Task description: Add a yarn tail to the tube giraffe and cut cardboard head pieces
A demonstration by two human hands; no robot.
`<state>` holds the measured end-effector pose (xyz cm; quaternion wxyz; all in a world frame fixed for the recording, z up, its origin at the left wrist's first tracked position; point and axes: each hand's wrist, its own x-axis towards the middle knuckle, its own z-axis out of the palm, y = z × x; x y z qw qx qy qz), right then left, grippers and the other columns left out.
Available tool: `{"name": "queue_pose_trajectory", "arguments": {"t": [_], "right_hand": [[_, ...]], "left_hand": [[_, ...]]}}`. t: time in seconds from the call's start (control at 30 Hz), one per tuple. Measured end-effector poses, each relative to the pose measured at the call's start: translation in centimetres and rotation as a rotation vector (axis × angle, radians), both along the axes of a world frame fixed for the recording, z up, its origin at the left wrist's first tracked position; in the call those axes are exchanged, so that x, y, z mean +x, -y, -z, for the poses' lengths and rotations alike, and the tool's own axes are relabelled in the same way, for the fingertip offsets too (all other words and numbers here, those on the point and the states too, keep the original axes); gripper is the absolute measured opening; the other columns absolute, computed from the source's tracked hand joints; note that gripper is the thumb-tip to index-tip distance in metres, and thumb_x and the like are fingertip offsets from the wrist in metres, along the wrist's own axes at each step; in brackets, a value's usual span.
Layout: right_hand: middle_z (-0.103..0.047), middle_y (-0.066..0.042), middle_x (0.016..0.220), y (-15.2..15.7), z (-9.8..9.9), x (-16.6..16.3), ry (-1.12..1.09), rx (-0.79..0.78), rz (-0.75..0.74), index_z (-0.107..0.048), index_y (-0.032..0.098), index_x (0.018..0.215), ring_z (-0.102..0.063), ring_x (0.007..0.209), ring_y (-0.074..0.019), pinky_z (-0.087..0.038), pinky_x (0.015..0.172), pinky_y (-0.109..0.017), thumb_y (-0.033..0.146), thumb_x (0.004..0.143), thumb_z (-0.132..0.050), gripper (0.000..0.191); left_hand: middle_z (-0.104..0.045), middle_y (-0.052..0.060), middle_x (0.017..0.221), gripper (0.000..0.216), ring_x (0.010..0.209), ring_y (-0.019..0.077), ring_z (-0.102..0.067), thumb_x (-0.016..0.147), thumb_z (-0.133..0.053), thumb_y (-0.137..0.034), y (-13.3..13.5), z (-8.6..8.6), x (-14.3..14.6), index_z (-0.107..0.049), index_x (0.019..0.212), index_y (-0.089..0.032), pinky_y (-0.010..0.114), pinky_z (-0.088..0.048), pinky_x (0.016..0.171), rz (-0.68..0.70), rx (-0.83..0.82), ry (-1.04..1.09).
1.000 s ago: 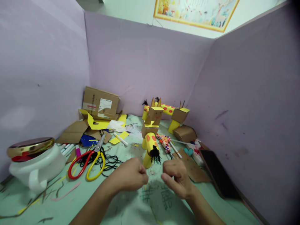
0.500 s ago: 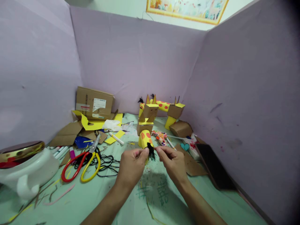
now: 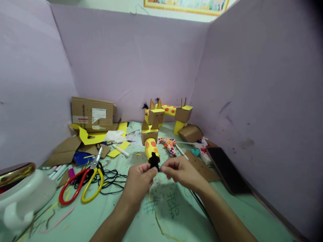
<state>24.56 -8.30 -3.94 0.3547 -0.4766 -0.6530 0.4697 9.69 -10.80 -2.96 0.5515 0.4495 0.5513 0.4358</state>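
- Head view, watched from my remote post: left hand (image 3: 140, 178) pinches the lower end of the black tassel (image 3: 154, 159) between thumb and forefinger. I read the step as grooming or teasing out its strands.
- Right hand (image 3: 183, 172) has thumb and forefinger curled toward each other just beside the tassel; I cannot tell whether they meet or catch a strand.
- Tassel sits at the near end of the spotted yellow tube (image 3: 150, 146), centre table, between and just beyond both hands. I would pull strands lightly, a few at a time; a hard tug could loosen the join.
- I would steady the tube if it rocks. Its underside is hidden, so I cannot tell how it bears on the green tabletop (image 3: 131, 218).
- Scissors (image 3: 96, 163), blades pointing away, lie over loose black cord (image 3: 113, 174) to the left. Handy for uneven ends, I judge; best kept clear of the left wrist.
- Cardboard head (image 3: 149, 134) tops the far end of the tube. I would avoid pushing forward into it.
- Farther back stand two more spotted figures, one cardboard face (image 3: 156, 116) almost directly behind, the other (image 3: 183, 115) to the right. Their dark tufts offer a comparison for fullness.
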Motion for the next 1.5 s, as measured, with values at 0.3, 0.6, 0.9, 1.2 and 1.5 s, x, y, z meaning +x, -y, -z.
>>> {"name": "queue_pose_trajectory", "arguments": {"t": [0.3, 0.6, 0.9, 1.2, 1.5], "right_hand": [[-0.038, 0.008, 0.036, 0.2, 0.5, -1.4, -0.346, -0.224, 0.014, -0.06, 0.013, 0.061, -0.022, 0.033, -0.0038, -0.012, 0.036, -0.02, 0.054, 0.073, -0.057, 0.042], [-0.032, 0.011, 0.037, 0.4, 0.1, -1.8, -0.39, -0.229, 0.093, -0.057, 0.015, 0.061, -0.019, 0.035, -0.0035, -0.01, 0.038, -0.021, 0.039, 0.063, -0.065, 0.025], [-0.039, 0.01, 0.043, 0.5, -0.1, -1.8, -0.379, -0.211, 0.074, -0.058, 0.014, 0.061, -0.024, 0.039, -0.0028, -0.013, 0.038, -0.019, 0.027, 0.061, -0.063, 0.014], [-0.041, 0.009, 0.041, 0.1, -0.4, -1.4, -0.422, -0.222, 0.172, -0.06, 0.015, 0.062, -0.025, 0.036, -0.0024, -0.013, 0.037, -0.02, 0.024, 0.054, -0.063, 0.013], [-0.04, 0.008, 0.04, 0.2, 0.1, -1.4, -0.407, -0.175, 0.096, -0.059, 0.014, 0.061, -0.027, 0.037, -0.0042, -0.014, 0.038, -0.021, 0.037, 0.062, -0.066, 0.023]], "left_hand": [[-0.033, -0.009, 0.027, 0.025, 0.03, 0.0059, -0.022, 0.063, -0.053, -0.041, 0.6, -0.1, 0.0, -0.054, 0.058, -0.017, 0.021, -0.014, 0.037, 0.11, -0.062, -0.041], [-0.039, -0.009, 0.03, 0.011, 0.032, 0.0065, -0.03, 0.054, -0.048, -0.015, 0.0, -0.7, -1.0, -0.059, 0.057, -0.016, 0.02, -0.02, 0.038, 0.181, -0.097, -0.251], [-0.034, -0.007, 0.032, 0.033, 0.035, 0.005, -0.024, 0.064, -0.06, -0.044, 0.0, -0.7, -1.4, -0.053, 0.05, -0.016, 0.021, -0.015, 0.038, -0.034, 0.099, -0.14], [-0.035, -0.009, 0.037, 0.017, 0.036, 0.0048, -0.026, 0.056, -0.059, -0.031, -0.3, 0.2, -0.7, -0.059, 0.06, -0.014, 0.019, -0.018, 0.037, -0.174, 0.106, -0.103], [-0.035, -0.009, 0.038, 0.017, 0.036, 0.0045, -0.025, 0.058, -0.062, -0.032, -0.4, 0.6, -0.8, -0.06, 0.058, -0.015, 0.019, -0.017, 0.035, -0.113, 0.155, -0.161]]}}
